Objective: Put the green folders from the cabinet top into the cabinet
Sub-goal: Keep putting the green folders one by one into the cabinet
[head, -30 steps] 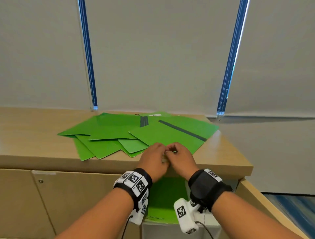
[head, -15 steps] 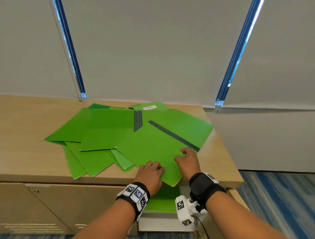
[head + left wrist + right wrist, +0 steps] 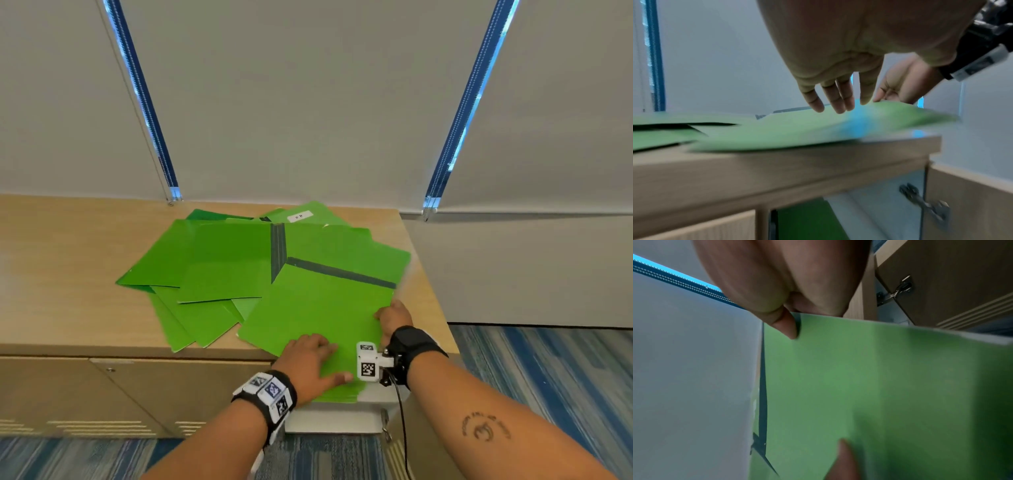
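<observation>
My right hand point(image 3: 393, 317) pinched the right edge of the top folder point(image 3: 318, 308), which hung over the front edge of the cabinet top point(image 3: 68, 308). My left hand point(image 3: 308, 363) lay flat on it, fingers point(image 3: 838, 99) straight.

Motion blur smears the top folder point(image 3: 818, 129) in the left wrist view, its near edge lost. The right hand point(image 3: 394, 317) hides that folder's right edge; how the fingers lie underneath can't be told. The left hand point(image 3: 308, 363) covers its near corner. The small white label point(image 3: 300, 216) is too tiny to read. The bench point(image 3: 51, 274) runs off the left edge.
</observation>
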Available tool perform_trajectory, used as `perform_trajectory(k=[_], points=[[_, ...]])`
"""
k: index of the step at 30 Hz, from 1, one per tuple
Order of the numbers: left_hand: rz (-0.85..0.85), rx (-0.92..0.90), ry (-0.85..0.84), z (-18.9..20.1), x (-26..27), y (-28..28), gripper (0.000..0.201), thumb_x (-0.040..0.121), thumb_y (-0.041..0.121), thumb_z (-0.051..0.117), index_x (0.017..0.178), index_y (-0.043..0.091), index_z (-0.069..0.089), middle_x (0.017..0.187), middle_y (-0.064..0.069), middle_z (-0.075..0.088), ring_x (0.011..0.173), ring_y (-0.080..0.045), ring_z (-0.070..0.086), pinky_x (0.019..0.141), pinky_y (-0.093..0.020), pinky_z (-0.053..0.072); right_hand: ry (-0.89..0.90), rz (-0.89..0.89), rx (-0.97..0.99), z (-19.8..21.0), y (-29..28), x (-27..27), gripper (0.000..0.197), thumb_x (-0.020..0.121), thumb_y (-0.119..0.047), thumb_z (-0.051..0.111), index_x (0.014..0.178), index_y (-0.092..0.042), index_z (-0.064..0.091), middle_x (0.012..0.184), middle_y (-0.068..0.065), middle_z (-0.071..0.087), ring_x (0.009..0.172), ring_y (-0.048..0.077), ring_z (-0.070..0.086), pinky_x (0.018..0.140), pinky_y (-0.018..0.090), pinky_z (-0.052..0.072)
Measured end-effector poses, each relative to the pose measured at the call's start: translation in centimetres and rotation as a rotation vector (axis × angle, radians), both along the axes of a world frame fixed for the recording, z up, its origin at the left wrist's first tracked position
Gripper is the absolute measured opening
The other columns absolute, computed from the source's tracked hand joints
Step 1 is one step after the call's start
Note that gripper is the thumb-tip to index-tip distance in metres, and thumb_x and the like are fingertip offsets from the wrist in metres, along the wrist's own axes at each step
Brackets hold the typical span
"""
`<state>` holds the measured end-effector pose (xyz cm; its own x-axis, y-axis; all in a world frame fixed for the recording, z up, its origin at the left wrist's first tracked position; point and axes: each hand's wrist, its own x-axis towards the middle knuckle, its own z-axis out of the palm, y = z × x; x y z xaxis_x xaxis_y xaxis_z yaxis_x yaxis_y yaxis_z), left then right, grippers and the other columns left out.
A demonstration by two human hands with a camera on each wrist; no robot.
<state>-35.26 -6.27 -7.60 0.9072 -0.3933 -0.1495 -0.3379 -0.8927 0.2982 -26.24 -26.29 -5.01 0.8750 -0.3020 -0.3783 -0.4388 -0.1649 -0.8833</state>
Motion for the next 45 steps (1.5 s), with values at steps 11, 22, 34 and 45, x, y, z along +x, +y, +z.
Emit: perform_trajectory(k=[11,22,34,45], points=[[0.312,-0.151,-0.471,9.3,6.4,3.4,0.103,0.078,0.052,0.067,0.153,0.017,0.005,0.162,-0.005,0.003,0.149,-0.024,0.006,0.121,-0.045,0.007,-0.395,0.229,-0.027,9.6,1.2,-1.2,0.027,0.071,0.001,0.044,0.081,-0.014,0.064,0.071,0.012,0.052,0.062,0.019,0.039,0.058,0.032,0.033],[0.303,-0.673,-0.371,12.1,2.6,7.0,0.011,0.098,0.024,0.050,0.091,0.016,0.046,0.062,0.001,0.046,0.055,-0.016,0.043,0.051,-0.032,0.033,-0.765,0.321,-0.512,13.4,1.9,-3.1,0.061,0.073,-0.010,0.065,0.131,-0.021,0.048,0.127,0.002,0.050,0.119,0.017,0.046,0.105,0.032,0.039],[0.663,-1.120,0.084,4.7,-0.4,8.6,0.038,0.096,0.035,0.051,0.128,0.016,0.052,0.126,0.005,0.060,0.116,-0.011,0.055,0.102,-0.015,0.037,-0.247,0.188,0.310,0.9,1.1,-7.0,0.039,0.082,0.009,0.055,0.118,-0.003,0.059,0.115,0.019,0.068,0.107,0.042,0.062,0.090,0.051,0.053],[0.874,-0.955,0.426,-10.6,-4.6,8.4,0.026,0.097,0.025,0.046,0.121,0.019,0.055,0.120,-0.008,0.064,0.109,-0.026,0.061,0.101,-0.044,0.045,0.112,0.242,0.241,-12.3,0.4,-10.1,0.039,0.080,0.006,0.057,0.113,-0.013,0.064,0.116,0.014,0.068,0.103,0.033,0.065,0.093,0.047,0.052]])
